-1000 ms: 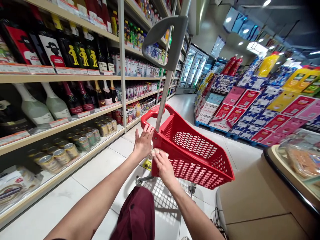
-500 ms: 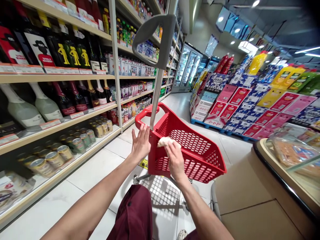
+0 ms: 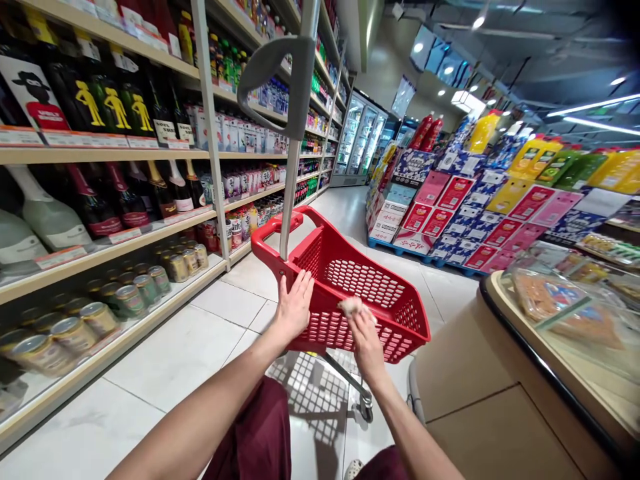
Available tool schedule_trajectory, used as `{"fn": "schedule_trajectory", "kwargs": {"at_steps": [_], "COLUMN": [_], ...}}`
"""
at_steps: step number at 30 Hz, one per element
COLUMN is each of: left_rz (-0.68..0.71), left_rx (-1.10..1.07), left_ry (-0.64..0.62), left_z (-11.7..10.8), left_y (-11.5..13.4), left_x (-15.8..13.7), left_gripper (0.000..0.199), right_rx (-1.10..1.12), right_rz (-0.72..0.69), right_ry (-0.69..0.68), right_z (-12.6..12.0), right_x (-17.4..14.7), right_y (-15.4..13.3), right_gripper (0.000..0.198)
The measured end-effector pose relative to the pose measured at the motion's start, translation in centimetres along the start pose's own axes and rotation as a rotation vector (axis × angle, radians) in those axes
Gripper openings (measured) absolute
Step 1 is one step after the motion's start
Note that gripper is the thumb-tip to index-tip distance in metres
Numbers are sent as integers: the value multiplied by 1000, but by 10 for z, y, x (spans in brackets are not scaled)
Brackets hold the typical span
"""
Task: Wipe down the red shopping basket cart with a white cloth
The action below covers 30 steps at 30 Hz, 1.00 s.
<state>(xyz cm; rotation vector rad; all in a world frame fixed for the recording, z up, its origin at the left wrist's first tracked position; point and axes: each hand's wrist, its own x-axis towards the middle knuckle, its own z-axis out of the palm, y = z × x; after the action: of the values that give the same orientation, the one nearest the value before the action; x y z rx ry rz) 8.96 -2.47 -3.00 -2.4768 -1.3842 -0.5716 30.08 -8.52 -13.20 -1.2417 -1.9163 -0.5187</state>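
Observation:
A red plastic basket (image 3: 405, 291) with grid-pattern holes is mounted on a wheeled shopping cart frame. Beside its rear corner rises a metal pole (image 3: 291, 193) with a grey loop handle (image 3: 300, 87) near the top. My left hand (image 3: 295, 308) lies flat against the near side of the basket, fingers stretched out and holding nothing. To its right, my right hand (image 3: 367, 340) grips a crumpled white cloth (image 3: 352, 306) at the basket's near rim. The cloth is slightly blurred, and part of it is hidden by my fingers.
Shelves of bottles and cans (image 3: 140, 293) run along the left. A rounded counter (image 3: 465, 360) with packaged food (image 3: 555, 300) stands close on the right. Ahead are stacked drink cartons (image 3: 453, 193) on a blue pallet, with glass-door fridges (image 3: 363, 137) at the back.
My left hand has moved right, from beside the pole onto the basket's side. My right hand has slid right along the rim with the cloth. The view has turned slightly right.

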Motion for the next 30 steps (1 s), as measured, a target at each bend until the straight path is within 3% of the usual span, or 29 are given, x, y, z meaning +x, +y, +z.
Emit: {"fn": "schedule_trajectory", "kwargs": {"at_steps": [3, 8, 14, 20, 25, 27, 30], "left_rz": [11, 85, 66, 93, 124, 122, 105], "left_rx": [-16, -2, 26, 22, 17, 28, 41], "left_ry": [24, 28, -55, -28, -48, -37, -16], "left_z": [-1, 10, 20, 23, 29, 30, 29], "left_y": [1, 24, 36, 43, 53, 54, 56], "left_x": [-2, 2, 3, 5, 7, 7, 6], "left_gripper": [63, 63, 62, 62, 64, 65, 65], "right_rx": [6, -8, -17, -72, -92, -97, -95], "right_rz": [-42, 83, 88, 200, 249, 295, 351], "right_ry": [-66, 43, -92, 109, -18, 35, 173], "right_z": [-2, -11, -9, -32, -36, -37, -37], "right_x": [-19, -9, -42, -32, -60, -54, -17], "right_y": [2, 8, 15, 35, 40, 36, 30], "right_gripper": [52, 51, 54, 47, 43, 42, 44]}}
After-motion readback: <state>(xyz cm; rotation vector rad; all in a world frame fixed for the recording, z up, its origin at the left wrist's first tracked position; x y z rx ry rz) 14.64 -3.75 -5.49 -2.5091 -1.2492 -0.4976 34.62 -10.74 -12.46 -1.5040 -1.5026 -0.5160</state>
